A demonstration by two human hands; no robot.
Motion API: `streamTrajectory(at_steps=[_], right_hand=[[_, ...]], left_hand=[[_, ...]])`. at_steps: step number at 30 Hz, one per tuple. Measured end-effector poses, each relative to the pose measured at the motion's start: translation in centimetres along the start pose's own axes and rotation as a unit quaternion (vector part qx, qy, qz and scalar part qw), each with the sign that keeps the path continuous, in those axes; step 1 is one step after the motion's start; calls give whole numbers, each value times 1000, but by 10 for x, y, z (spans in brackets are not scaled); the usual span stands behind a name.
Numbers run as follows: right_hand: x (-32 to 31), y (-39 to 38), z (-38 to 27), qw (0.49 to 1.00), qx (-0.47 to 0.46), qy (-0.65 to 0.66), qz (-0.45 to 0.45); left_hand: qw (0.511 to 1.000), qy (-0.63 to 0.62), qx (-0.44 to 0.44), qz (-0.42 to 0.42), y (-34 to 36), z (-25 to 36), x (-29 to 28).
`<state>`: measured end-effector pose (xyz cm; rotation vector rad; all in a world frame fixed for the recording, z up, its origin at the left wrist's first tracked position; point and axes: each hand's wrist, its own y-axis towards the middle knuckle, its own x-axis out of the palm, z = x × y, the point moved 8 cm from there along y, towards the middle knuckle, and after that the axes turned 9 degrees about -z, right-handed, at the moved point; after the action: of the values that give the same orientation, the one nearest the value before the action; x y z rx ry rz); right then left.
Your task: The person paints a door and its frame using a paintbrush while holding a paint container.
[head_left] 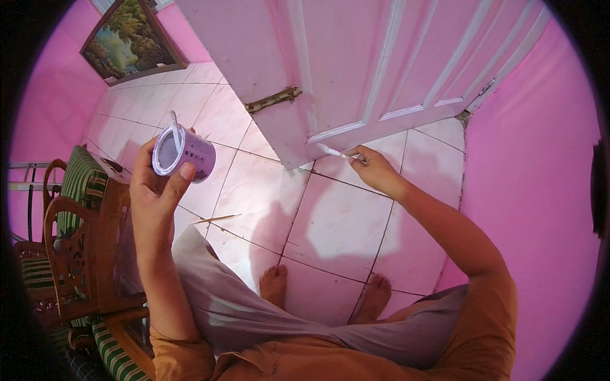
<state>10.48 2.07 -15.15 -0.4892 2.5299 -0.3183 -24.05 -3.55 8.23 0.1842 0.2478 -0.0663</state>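
In the head view, grips a purple can (pixel 199 160) in the left hand (pixel 154 184), curled around its side, with a pale stick (pixel 174 124) jutting from it. Pinches a thin brush (pixel 333 152) in the right hand (pixel 379 172) near the foot of the pink door (pixel 346 70).

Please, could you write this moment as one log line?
left hand: holds purple can, stick inside | right hand: holds thin brush, tip near bottom of door, contact unclear | around: framed painting, striped cushion
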Motion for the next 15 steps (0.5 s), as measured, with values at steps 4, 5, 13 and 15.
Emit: streamTrajectory(at_steps=[4, 5, 13, 15], right_hand=[[11, 16, -5, 1000, 5, -7, 19], [10, 17, -4, 999, 10, -9, 31], [-42, 22, 52, 982, 33, -63, 172], [-42, 11, 51, 976, 59, -62, 199]], left_hand=[[1000, -4, 6, 11, 2, 0, -2], [1000, 2, 3, 12, 2, -1, -2], [1000, -22, -4, 13, 5, -11, -14], [1000, -23, -4, 14, 5, -11, -17]])
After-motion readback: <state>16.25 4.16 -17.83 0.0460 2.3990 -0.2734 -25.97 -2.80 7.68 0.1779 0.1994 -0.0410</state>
